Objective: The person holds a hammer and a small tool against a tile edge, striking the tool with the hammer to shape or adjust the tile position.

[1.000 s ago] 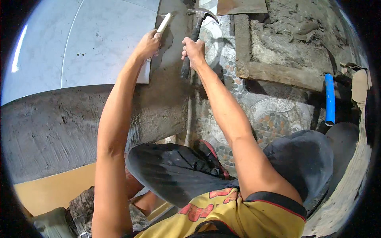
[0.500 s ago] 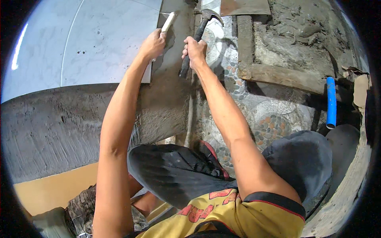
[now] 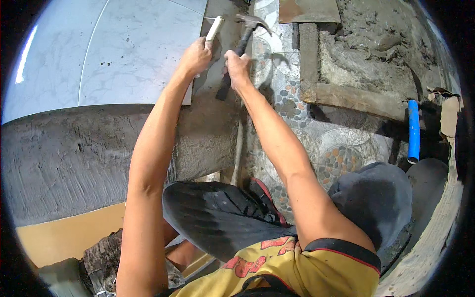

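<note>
My left hand (image 3: 197,58) grips an off-white bar (image 3: 214,27) at the right edge of the large pale marbled tiles (image 3: 128,54), over bare grey mortar. Just right of it, my right hand (image 3: 237,68) is closed around the black handle of a claw hammer (image 3: 251,23); its metal head is raised beside the bar and looks slightly blurred. The bar's lower end is largely hidden by my left hand.
Wet cement (image 3: 376,39) lies in a wooden frame (image 3: 356,99) at upper right. A blue pipe (image 3: 413,131) stands by torn cardboard (image 3: 449,116). Pebble-patterned floor (image 3: 341,158) lies below; grey mortar (image 3: 74,163) left. A person's camouflage-clad leg (image 3: 101,257) shows lower left.
Both arms and the bar have shifted slightly right in the picture, along with the tile edge. The hammer has tilted a little, its head right of where it was and its handle end leftward.
</note>
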`<action>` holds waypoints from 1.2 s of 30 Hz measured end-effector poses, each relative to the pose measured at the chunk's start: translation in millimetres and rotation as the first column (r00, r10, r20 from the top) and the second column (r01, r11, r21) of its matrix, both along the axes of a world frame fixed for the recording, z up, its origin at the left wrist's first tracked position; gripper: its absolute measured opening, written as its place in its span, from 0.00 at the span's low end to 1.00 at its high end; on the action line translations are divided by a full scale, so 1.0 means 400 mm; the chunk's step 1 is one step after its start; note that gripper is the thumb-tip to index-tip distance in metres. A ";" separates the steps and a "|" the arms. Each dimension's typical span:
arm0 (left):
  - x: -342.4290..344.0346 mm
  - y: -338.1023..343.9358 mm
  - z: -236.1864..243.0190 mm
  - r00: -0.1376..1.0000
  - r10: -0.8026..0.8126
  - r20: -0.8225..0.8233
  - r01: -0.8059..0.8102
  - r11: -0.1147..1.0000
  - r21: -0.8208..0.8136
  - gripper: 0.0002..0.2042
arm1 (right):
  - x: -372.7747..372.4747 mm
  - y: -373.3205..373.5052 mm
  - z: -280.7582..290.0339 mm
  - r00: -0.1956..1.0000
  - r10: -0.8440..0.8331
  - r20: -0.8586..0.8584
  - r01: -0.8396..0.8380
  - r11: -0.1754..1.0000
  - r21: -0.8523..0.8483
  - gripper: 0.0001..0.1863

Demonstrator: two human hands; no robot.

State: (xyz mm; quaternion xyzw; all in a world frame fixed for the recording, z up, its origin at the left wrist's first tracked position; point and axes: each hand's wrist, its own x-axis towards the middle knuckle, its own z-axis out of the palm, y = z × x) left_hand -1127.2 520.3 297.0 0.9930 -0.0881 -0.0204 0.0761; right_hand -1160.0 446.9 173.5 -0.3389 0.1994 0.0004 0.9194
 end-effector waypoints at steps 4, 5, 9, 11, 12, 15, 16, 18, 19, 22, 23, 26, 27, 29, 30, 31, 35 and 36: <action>0.011 0.034 0.001 1.000 0.006 -0.016 -0.005 0.998 0.057 0.20 | -0.007 0.002 -0.008 0.993 0.117 0.006 -0.117 0.991 0.071 0.12; 0.012 0.035 0.002 0.999 0.017 -0.030 -0.016 0.999 0.028 0.20 | 0.009 0.027 -0.021 0.993 0.116 0.008 -0.116 0.991 0.069 0.12; -0.012 -0.001 0.010 0.999 0.004 -0.039 -0.005 1.000 -0.025 0.20 | 0.018 0.027 -0.035 0.995 -0.034 -0.097 0.035 0.999 0.013 0.14; -0.014 -0.131 -0.017 0.985 0.019 -0.174 -0.074 0.947 -0.311 0.21 | 0.071 -0.099 -0.152 0.999 -0.033 -0.010 0.028 0.931 -0.363 0.14; -0.032 0.014 0.038 0.958 0.130 -0.254 -0.189 0.957 -0.222 0.21 | -0.002 -0.026 -0.047 0.984 0.167 0.065 -0.152 0.969 -0.197 0.11; -0.062 0.048 0.048 0.981 0.057 -0.186 -0.064 0.997 -0.035 0.21 | -0.050 -0.042 0.007 0.989 0.097 0.111 -0.107 0.990 0.089 0.07; -0.061 0.065 0.044 0.974 -0.228 -0.008 0.227 0.967 0.116 0.21 | -0.056 -0.046 0.016 0.988 0.081 0.129 -0.101 0.982 0.159 0.06; -0.054 0.012 0.047 0.992 -0.056 -0.113 0.051 0.998 -0.043 0.21 | -0.053 -0.068 0.009 0.994 0.068 0.090 -0.086 0.975 0.204 0.07; -0.055 -0.013 0.056 0.967 0.106 -0.233 -0.146 0.975 -0.166 0.20 | -0.049 -0.074 0.013 0.996 0.059 0.062 -0.073 0.964 0.255 0.07; -0.056 -0.013 0.058 0.964 0.100 -0.245 -0.142 0.977 -0.159 0.18 | -0.052 -0.071 0.028 0.997 0.079 0.013 -0.080 0.964 0.254 0.09; -0.060 -0.012 0.060 0.973 0.092 -0.213 -0.123 0.983 -0.133 0.18 | -0.056 -0.067 0.034 0.994 0.108 -0.018 -0.100 0.963 0.251 0.10; -0.060 -0.006 0.041 0.981 0.063 -0.183 -0.093 0.983 -0.160 0.21 | -0.059 -0.052 0.016 0.998 0.063 0.021 -0.066 0.970 0.234 0.11; -0.064 -0.005 0.038 0.980 0.066 -0.188 -0.097 0.983 -0.159 0.21 | -0.062 -0.048 0.014 0.998 0.066 0.017 -0.068 0.970 0.235 0.11; -0.074 -0.003 0.033 0.984 0.058 -0.167 -0.082 0.987 -0.142 0.21 | -0.068 -0.041 0.012 0.999 0.013 -0.046 -0.001 0.968 0.251 0.11; -0.069 0.001 0.031 0.984 0.059 -0.168 -0.083 0.987 -0.140 0.21 | -0.067 -0.038 0.009 0.999 0.014 -0.046 -0.002 0.968 0.252 0.11; -0.060 0.004 0.031 0.990 0.059 -0.126 -0.068 0.995 -0.072 0.19 | -0.064 -0.036 0.007 0.999 0.004 -0.036 0.005 0.966 0.257 0.10; -0.048 0.009 0.013 0.998 0.043 -0.038 -0.042 0.999 0.029 0.18 | -0.053 -0.018 0.004 0.998 -0.026 -0.049 0.037 0.969 0.243 0.10; -0.052 0.005 0.014 0.998 0.045 -0.040 -0.043 0.999 0.030 0.18 | -0.056 -0.009 0.013 0.998 -0.024 -0.050 0.036 0.969 0.244 0.10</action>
